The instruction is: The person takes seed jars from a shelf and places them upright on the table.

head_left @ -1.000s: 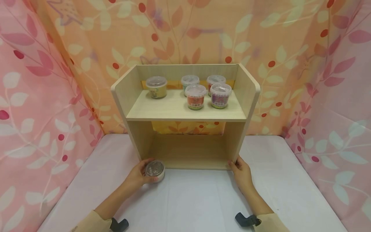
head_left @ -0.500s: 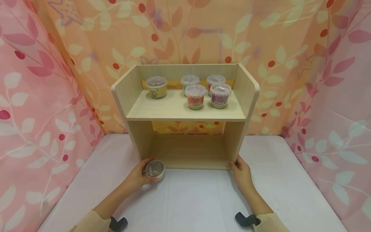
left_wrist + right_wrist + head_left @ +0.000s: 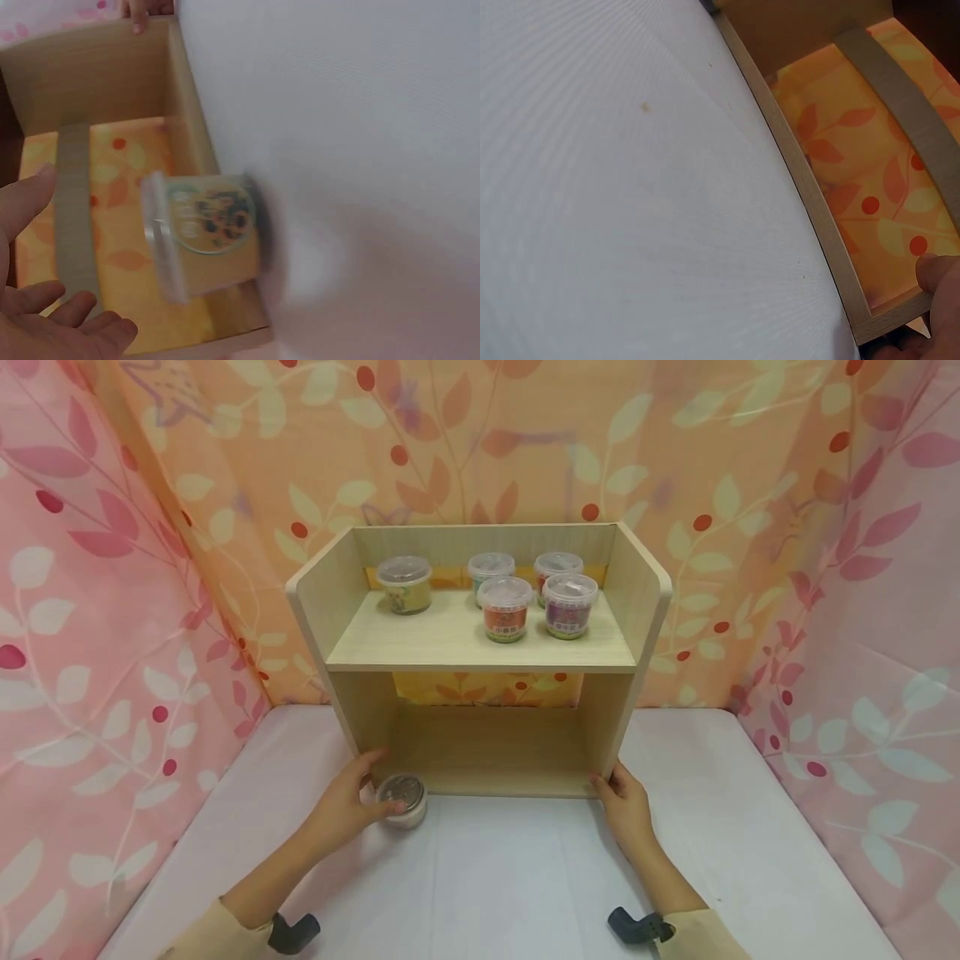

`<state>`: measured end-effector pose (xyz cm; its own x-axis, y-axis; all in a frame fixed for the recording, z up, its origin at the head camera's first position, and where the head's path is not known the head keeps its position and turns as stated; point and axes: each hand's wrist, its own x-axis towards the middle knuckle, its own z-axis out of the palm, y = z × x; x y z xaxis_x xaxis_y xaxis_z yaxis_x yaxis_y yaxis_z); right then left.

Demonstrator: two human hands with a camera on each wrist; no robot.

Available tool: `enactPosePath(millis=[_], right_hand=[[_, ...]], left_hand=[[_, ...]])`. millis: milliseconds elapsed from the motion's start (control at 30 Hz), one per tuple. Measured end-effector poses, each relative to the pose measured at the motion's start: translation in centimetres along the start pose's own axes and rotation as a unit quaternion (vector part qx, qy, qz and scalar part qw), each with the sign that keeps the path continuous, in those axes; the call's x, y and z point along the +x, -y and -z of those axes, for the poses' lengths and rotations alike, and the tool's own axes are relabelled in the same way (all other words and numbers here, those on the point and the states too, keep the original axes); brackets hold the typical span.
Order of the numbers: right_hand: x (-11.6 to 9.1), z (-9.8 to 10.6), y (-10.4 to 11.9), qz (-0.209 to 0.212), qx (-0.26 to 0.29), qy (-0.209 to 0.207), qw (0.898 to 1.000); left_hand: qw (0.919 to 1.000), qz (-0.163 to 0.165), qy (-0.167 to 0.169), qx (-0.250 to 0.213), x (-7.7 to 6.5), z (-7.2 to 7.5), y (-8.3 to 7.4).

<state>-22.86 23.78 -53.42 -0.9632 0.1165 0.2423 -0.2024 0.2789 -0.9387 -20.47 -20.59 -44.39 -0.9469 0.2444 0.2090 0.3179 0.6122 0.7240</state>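
A round lidded tub (image 3: 402,802) with a picture on its label (image 3: 215,216) stands on the white table, by the front left corner of a pale wooden shelf unit (image 3: 480,667). My left hand (image 3: 347,804) is spread beside it, thumb and fingers apart; the left wrist view shows a gap between those fingers (image 3: 79,307) and the tub. My right hand (image 3: 626,806) grips the lower front edge of the unit's right side panel. Its thumb (image 3: 937,271) lies on the inner side in the right wrist view, with the other fingers partly hidden outside.
On the upper shelf stand a yellowish tub (image 3: 406,587), an orange-labelled tub (image 3: 505,612), a purple-labelled tub (image 3: 570,608), a teal tub (image 3: 487,570) and a partly hidden red one (image 3: 551,564). Patterned curtains (image 3: 480,443) enclose the white table (image 3: 495,877) at the back and sides.
My left hand has let go of the tub and shifted slightly up and left, its fingers opening. The tub stays at the shelf corner. My right hand keeps its place.
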Motion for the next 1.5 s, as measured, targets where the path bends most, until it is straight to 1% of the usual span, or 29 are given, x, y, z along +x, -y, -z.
enactPosePath(millis=[100, 233, 300, 367, 467, 600, 667, 700, 833, 933, 1033, 1133, 1333, 1400, 1500], right_hand=[[0.0, 0.0, -0.1, 0.005, 0.0, -0.002, 1.0], [0.0, 0.0, -0.2, 0.005, 0.003, 0.0, 1.0], [0.0, 0.1, -0.1, 0.0, 0.005, 0.001, 1.0], [0.0, 0.1, 0.2, -0.003, 0.005, 0.003, 1.0], [-0.2, 0.1, 1.3, -0.01, 0.006, 0.007, 1.0], [-0.6, 0.2, 3.1, -0.008, 0.002, 0.01, 1.0], [-0.7, 0.3, 3.5, -0.005, 0.002, 0.008, 1.0], [-0.7, 0.3, 3.5, -0.006, 0.001, 0.006, 1.0], [-0.5, 0.2, 2.3, -0.019, 0.011, 0.003, 1.0], [-0.2, 0.1, 1.0, -0.023, 0.011, 0.005, 1.0], [-0.1, 0.1, 0.3, -0.013, 0.012, 0.007, 1.0], [-0.2, 0.0, 0.0, -0.004, 0.012, 0.005, 1.0], [-0.1, 0.0, 0.1, -0.003, -0.005, -0.002, 1.0], [-0.1, 0.0, 0.1, -0.004, -0.014, -0.003, 1.0], [-0.1, 0.1, 0.1, -0.007, -0.018, -0.004, 1.0]], left_hand=[[0.9994, -0.028, 0.001, 0.019, -0.2, 0.8, -1.7], [0.9967, -0.076, -0.008, 0.026, -0.3, 2.0, -4.5], [0.9958, -0.09, -0.013, 0.016, -0.3, 2.7, -6.0], [0.9952, -0.096, -0.015, -0.003, -0.4, 3.4, -7.5], [0.9941, -0.104, -0.016, -0.029, -0.4, 4.6, -9.8], [0.9894, -0.137, -0.026, -0.041, -0.2, 6.3, -12.8], [0.9867, -0.153, -0.03, -0.047, 0.1, 7.2, -14.3], [0.9862, -0.154, -0.029, -0.052, 0.3, 7.7, -15.1], [0.986, -0.14, -0.022, -0.087, 1.4, 9.5, -18.3], [0.9835, -0.137, -0.03, -0.115, 2.5, 10.7, -20.5], [0.9804, -0.144, -0.039, -0.129, 3.8, 11.7, -22.2], [0.9814, -0.133, -0.039, -0.133, 5.2, 12.4, -23.6], [0.9897, -0.08, -0.036, -0.113, 8.4, 13.9, -25.9], [0.9925, -0.057, -0.034, -0.102, 9.6, 14.4, -26.4], [0.9947, -0.025, -0.043, -0.09, 11.5, 14.8, -26.7]])
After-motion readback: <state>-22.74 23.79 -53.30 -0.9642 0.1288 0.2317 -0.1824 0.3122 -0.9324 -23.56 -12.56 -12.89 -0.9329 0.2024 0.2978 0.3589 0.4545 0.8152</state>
